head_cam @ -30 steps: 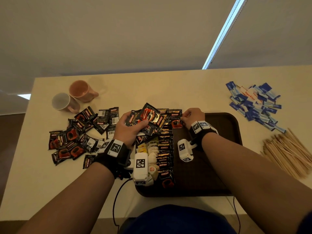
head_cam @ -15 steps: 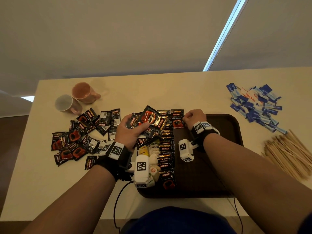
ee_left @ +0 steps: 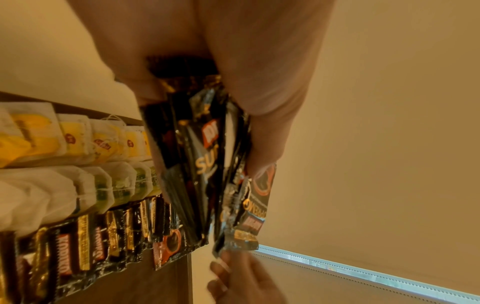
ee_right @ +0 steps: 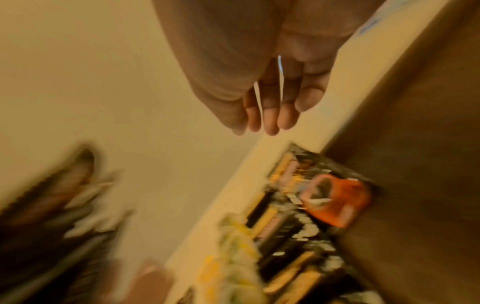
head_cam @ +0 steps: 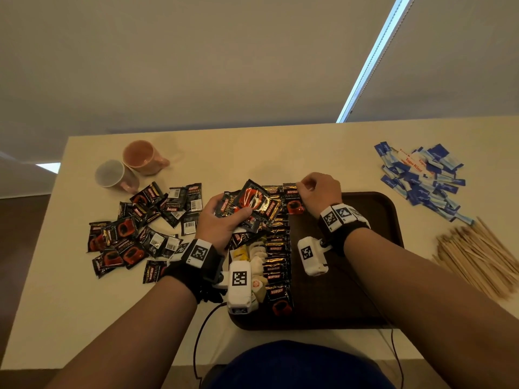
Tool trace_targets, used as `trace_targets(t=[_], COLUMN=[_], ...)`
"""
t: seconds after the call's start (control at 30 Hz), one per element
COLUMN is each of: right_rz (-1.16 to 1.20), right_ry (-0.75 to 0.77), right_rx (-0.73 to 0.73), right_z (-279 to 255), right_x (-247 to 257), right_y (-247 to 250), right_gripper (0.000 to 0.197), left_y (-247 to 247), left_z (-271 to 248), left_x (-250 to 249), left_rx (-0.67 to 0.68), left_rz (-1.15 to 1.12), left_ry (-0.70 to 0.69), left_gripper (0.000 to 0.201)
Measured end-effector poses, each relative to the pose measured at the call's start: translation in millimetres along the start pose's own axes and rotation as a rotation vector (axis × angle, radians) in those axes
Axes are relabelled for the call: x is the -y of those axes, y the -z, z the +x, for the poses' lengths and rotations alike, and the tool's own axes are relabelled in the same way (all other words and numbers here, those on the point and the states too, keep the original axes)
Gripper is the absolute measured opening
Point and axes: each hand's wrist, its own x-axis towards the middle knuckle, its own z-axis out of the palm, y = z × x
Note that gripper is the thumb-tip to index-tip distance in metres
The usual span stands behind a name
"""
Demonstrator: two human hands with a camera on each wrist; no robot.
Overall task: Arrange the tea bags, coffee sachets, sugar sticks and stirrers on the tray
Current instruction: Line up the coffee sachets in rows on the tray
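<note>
Right now my left hand (head_cam: 224,220) grips a fanned bunch of glossy black foil coffee sachets (head_cam: 252,204) above the dark brown tray (head_cam: 373,220) — its left side holds rows of soft white tea bags (ee_left: 78,139) and overlapping sachets. My right hand (head_cam: 320,192), fingers curled, hovers at the far rim; whether it pinches anything I cannot tell.

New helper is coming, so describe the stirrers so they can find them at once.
Start at the dark brown tray on the table. Right of it, off the tray, lies the stirrer pile: thin pale wooden sticks, plain and unwrapped, nearer the person than the blue sugar sticks.
</note>
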Motion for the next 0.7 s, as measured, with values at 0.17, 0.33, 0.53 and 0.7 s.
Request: trace_targets(t=[0.17, 0.33, 0.53, 0.7], right_rz=[0.168, 0.289, 0.509, 0.843], right_ry=[0.18, 0.045, -0.067, -0.256], right_rx=[0.209, 0.314, 0.265, 0.196], right_z=[-33, -39, -49, -46], right_x=[47, 44, 44, 31], right_y=[12, 13, 25, 34], right_gripper=[0.038, 0.032, 0.016, 0.01], left_y=[-5, -5, 0, 6], left_z=[-8, -15, -21, -20], left_x=[-9, -9, -8, -8], left_rx=[0.03, 0.056, 0.075, 0.032], left_rz=[-0.017, -0.01, -0.065, -0.08], left_ry=[0.013, 0.035, 0.049, 0.079], left_gripper=[0.094, 0.088, 0.109, 0.114])
